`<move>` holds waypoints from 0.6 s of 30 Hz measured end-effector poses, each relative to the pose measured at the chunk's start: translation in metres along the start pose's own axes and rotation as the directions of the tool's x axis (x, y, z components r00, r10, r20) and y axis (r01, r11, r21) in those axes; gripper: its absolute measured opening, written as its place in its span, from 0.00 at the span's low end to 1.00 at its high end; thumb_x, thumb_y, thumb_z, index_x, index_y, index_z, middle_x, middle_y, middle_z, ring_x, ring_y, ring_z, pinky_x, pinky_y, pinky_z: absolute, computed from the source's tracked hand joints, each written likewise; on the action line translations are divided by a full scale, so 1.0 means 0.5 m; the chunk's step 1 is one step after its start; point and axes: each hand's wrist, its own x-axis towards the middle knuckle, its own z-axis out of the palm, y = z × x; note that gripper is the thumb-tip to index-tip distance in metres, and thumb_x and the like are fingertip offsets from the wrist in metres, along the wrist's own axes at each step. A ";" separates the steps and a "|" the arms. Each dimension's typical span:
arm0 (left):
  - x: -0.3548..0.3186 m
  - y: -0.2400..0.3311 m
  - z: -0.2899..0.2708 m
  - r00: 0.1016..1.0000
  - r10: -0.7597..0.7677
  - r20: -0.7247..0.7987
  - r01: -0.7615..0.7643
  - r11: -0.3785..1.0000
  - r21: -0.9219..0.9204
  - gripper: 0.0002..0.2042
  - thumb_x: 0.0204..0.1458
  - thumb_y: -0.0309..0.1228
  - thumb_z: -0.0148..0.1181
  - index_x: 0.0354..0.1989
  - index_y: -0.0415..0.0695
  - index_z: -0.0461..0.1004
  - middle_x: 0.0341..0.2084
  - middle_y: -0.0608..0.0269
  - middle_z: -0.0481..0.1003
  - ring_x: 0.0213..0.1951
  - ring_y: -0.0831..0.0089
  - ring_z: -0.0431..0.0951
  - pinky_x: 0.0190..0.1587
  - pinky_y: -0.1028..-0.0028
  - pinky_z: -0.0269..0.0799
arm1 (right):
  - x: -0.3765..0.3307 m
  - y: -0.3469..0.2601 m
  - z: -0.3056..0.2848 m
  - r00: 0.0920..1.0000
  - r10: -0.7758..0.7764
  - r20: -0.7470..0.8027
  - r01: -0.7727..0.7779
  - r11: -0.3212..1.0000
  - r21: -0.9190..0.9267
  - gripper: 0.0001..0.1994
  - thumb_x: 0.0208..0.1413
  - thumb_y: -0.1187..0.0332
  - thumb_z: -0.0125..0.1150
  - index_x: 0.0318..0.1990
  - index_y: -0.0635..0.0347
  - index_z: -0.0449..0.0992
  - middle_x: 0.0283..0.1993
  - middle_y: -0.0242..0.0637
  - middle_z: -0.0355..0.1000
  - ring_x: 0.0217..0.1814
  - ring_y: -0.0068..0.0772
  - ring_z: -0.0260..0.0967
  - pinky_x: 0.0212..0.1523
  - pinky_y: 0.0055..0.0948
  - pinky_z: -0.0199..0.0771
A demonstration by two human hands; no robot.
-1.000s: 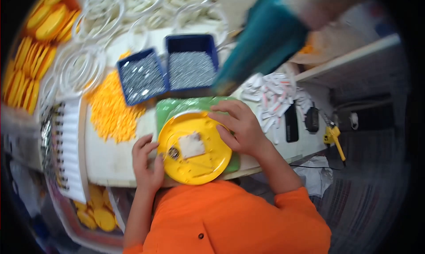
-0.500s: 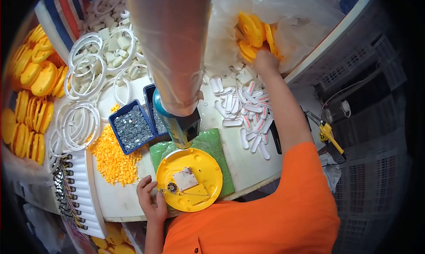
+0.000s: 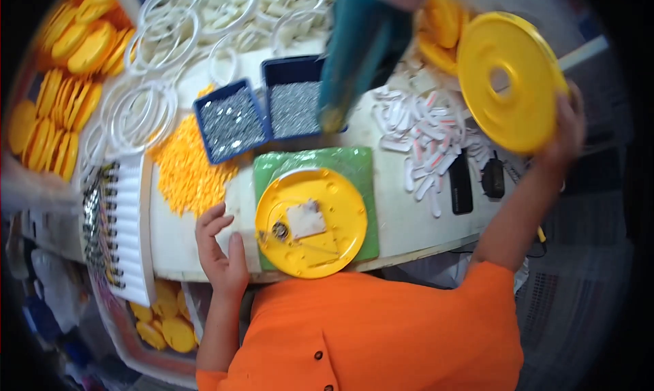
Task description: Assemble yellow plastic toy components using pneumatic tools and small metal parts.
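In my right hand [image 3: 564, 129], raised at the right, is a round yellow plastic cover [image 3: 538, 84] with a hole in its middle, gripped by the rim. My left hand [image 3: 221, 255] hangs near the table's front edge with its fingers apart, holding nothing. Just right of it lies a round yellow housing [image 3: 340, 207], open side up, on a green mat [image 3: 364, 166]. Inside the housing sit a white box [image 3: 306, 219], a small round dark part [image 3: 280, 230] and thin wires. A blurred teal power screwdriver [image 3: 361, 47] hangs above the mat.
Two blue bins of screws [image 3: 231, 122] stand behind the mat, beside a heap of small orange pieces [image 3: 194, 176]. White oval parts [image 3: 429, 132] and a black phone [image 3: 461, 185] lie to the right. White rings [image 3: 139, 115] and stacked yellow covers [image 3: 65, 112] fill the left.
My right hand has come back from the bag of yellow covers at the far right, now holding one cover. My left hand has come away from the housing's rim. The view has shifted.
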 end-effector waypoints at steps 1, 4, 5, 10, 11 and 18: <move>0.006 0.024 -0.011 0.998 0.056 -0.001 -0.056 0.998 0.003 0.16 0.53 0.21 0.55 0.51 0.39 0.71 0.59 0.50 0.67 0.63 0.57 0.66 0.66 0.61 0.60 | -0.056 -0.041 -0.003 0.982 -0.101 0.158 0.115 0.990 -0.082 0.18 0.66 0.66 0.52 0.58 0.69 0.70 0.54 0.52 0.73 0.54 0.43 0.75 0.61 0.37 0.74; 0.018 0.120 -0.014 0.911 0.352 0.214 -0.363 0.932 0.014 0.17 0.51 0.27 0.65 0.49 0.42 0.72 0.59 0.46 0.68 0.61 0.54 0.68 0.63 0.58 0.63 | -0.234 -0.100 0.218 0.906 -0.174 0.385 0.126 0.981 0.147 0.23 0.67 0.62 0.53 0.63 0.69 0.67 0.64 0.57 0.66 0.65 0.47 0.68 0.66 0.45 0.70; 0.008 0.151 -0.025 0.922 0.335 0.193 -0.354 0.933 0.072 0.17 0.51 0.27 0.65 0.49 0.42 0.72 0.59 0.46 0.68 0.61 0.54 0.68 0.63 0.58 0.63 | -0.302 -0.111 0.338 0.854 -0.209 0.477 -0.041 0.886 0.461 0.25 0.67 0.60 0.54 0.65 0.68 0.66 0.68 0.58 0.61 0.70 0.46 0.62 0.68 0.47 0.67; -0.003 0.185 0.035 0.808 0.552 0.204 -0.571 0.820 0.039 0.39 0.51 0.48 0.71 0.66 0.43 0.59 0.66 0.34 0.57 0.66 0.43 0.63 0.63 0.49 0.64 | -0.385 -0.065 0.356 0.727 -0.439 0.528 -0.003 0.768 0.641 0.15 0.55 0.62 0.71 0.38 0.59 0.71 0.28 0.37 0.70 0.24 0.40 0.68 0.24 0.38 0.68; 0.000 0.154 0.044 0.743 0.655 0.135 -0.664 0.699 0.265 0.41 0.55 0.46 0.67 0.69 0.40 0.51 0.67 0.32 0.55 0.67 0.42 0.62 0.64 0.49 0.66 | -0.410 -0.073 0.386 0.739 -0.432 0.517 -0.024 0.750 0.662 0.15 0.56 0.62 0.70 0.40 0.59 0.70 0.29 0.39 0.71 0.26 0.42 0.69 0.25 0.38 0.70; -0.046 0.116 -0.056 0.966 0.256 0.024 -0.248 0.955 -0.163 0.25 0.69 0.39 0.47 0.68 0.37 0.58 0.63 0.46 0.66 0.63 0.57 0.68 0.64 0.60 0.66 | -0.297 -0.110 0.401 0.485 -0.606 0.631 0.131 0.764 0.632 0.12 0.63 0.63 0.64 0.45 0.61 0.71 0.33 0.44 0.75 0.34 0.43 0.75 0.35 0.42 0.78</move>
